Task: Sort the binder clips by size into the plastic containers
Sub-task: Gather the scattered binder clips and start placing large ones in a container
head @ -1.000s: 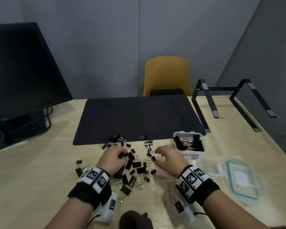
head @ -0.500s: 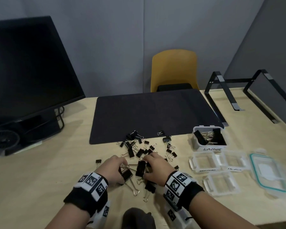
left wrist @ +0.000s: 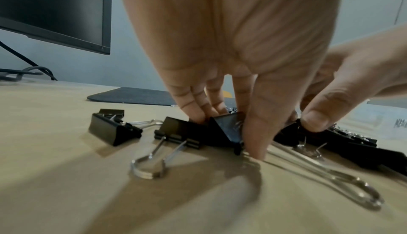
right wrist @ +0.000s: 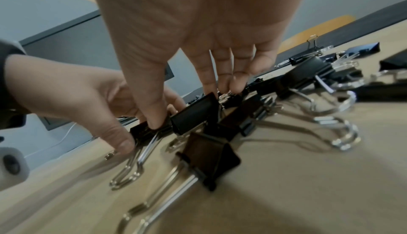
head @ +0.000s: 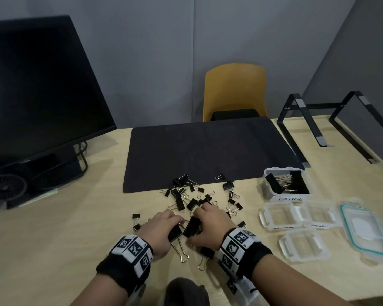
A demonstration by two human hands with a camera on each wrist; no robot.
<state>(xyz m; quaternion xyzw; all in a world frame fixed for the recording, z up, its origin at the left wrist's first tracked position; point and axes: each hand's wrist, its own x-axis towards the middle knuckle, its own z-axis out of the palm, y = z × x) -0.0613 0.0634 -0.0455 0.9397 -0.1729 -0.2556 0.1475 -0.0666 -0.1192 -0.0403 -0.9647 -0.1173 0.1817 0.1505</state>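
Gripping clips [head: 187, 227] beside "LARGE" container [head: 286, 183]

Both hands are low and close together, palms down: left hand [head: 161, 231] fingers [left wrist: 256, 133] and right hand [head: 208, 228] fingers [right wrist: 154, 110] curled downward, pinching.

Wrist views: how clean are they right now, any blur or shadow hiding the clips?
Left wrist: left hand sharp, wire handles soft at lower right, shadows fall toward the camera. Right wrist: right hand clear, the near clip smeared, edges stretched. Head: fairly sharp, lid slightly blurred.
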